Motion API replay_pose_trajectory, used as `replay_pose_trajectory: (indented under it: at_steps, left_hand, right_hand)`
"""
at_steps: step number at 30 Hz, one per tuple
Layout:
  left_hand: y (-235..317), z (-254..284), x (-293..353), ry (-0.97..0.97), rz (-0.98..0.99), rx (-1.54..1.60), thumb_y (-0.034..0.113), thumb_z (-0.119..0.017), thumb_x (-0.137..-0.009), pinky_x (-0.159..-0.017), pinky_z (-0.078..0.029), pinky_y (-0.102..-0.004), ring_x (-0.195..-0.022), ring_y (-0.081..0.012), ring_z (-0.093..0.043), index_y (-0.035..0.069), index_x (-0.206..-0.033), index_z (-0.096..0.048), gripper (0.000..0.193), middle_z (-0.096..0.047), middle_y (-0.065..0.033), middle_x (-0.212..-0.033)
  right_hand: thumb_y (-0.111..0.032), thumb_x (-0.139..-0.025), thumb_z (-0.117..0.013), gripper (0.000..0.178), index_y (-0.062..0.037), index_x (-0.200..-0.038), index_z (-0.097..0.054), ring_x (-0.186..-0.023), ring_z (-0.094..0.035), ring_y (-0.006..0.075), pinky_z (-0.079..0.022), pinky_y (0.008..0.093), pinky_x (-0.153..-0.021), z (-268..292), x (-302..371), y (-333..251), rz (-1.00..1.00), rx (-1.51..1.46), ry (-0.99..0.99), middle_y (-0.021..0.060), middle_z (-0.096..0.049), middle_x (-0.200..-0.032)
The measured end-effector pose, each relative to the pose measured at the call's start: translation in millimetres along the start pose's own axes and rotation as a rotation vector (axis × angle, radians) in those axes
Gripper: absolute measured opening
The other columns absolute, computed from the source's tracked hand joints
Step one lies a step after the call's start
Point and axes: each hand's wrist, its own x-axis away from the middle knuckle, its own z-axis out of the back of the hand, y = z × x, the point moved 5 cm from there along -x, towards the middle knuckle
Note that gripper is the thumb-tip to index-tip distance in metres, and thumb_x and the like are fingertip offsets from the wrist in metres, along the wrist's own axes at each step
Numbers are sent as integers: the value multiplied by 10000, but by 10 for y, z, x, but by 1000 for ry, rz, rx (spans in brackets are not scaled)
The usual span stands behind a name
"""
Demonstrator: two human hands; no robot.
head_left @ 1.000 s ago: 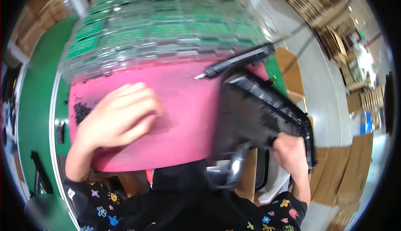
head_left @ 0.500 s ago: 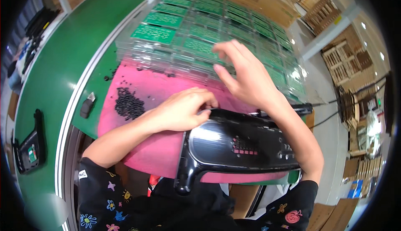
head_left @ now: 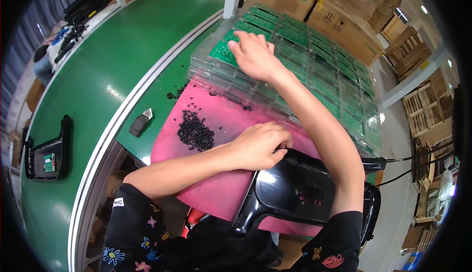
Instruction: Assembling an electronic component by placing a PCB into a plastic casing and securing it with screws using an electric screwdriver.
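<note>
A glossy black plastic housing with a handle-like arm lies in front of me on a pink mat. At its upper left edge my left hand is closed, the thumb against the rim and the fingertips partly hidden. Farther off, my right hand reaches over the stacked clear plastic trays. Its fingers are bent but apart, over a green circuit board in the near left corner; I cannot tell whether they touch it. Left of my left hand lies a heap of small black parts.
A dark small object with a clear tip rests on the green bench. On the green belt at left lies another black housing with a board in it. A black tool with a cable is at right. Cardboard boxes stand behind the trays.
My right hand has moved away from me and left, from above the trays' near edge to the corner circuit board. My left hand stays at the housing's edge. The view has shifted left.
</note>
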Motion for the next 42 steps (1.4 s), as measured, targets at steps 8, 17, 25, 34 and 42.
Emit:
replay_pose_trajectory:
  at_steps: [8, 17, 25, 34, 42]
  left_hand:
    - [1, -40, -55, -19, -80, 122, 77, -579, -818, -894, -474, -432, -1010, -347, -593, -1, -958, -622, 166, -632, -165, -988]
    - [-7, 231, -78, -32, 176, 1093, 341, -472, -998, -770, -545, -317, -962, -182, -633, -36, -1257, -543, 463, -648, -124, -1091]
    - [536, 94, -105, -189, 110, 841, 559, -575, -879, -813, -535, -301, -1029, -169, -613, -90, -1312, -496, 785, -644, -125, -1088]
    - [696, -81, -255, -105, -43, 229, 144, -765, -669, -778, -518, -307, -948, -190, -614, -27, -1254, -573, 639, -635, -104, -1068]
    - [796, -438, -6, -330, -572, -169, 220, -796, -545, -665, -493, -331, -823, -227, -612, 0, -1169, -619, 686, -632, -69, -978]
  right_hand:
    - [-87, -863, -618, 97, -55, -947, -653, -956, -559, 278, -368, 409, -897, 731, 621, -280, 362, -147, 461, 85, -606, -941]
    - [-69, -654, -703, 231, -64, -881, -657, -784, -580, 224, -404, 367, -773, 1509, 2362, -382, 589, 482, 468, 39, -606, -855]
    - [-106, -606, -682, 257, -15, -846, -661, -756, -582, 229, -452, 378, -737, 1567, 2888, -286, 542, 559, 447, 52, -595, -811]
    - [-107, -655, -813, 429, -56, -1057, -672, -1049, -530, 253, -449, 358, -843, 1692, 3099, 50, 40, 178, 253, 92, -566, -1075]
    - [-58, -743, -746, 176, -2, -881, -653, -584, -618, 218, -500, 306, -532, 1236, 3748, 298, -336, -314, -13, 105, -621, -689]
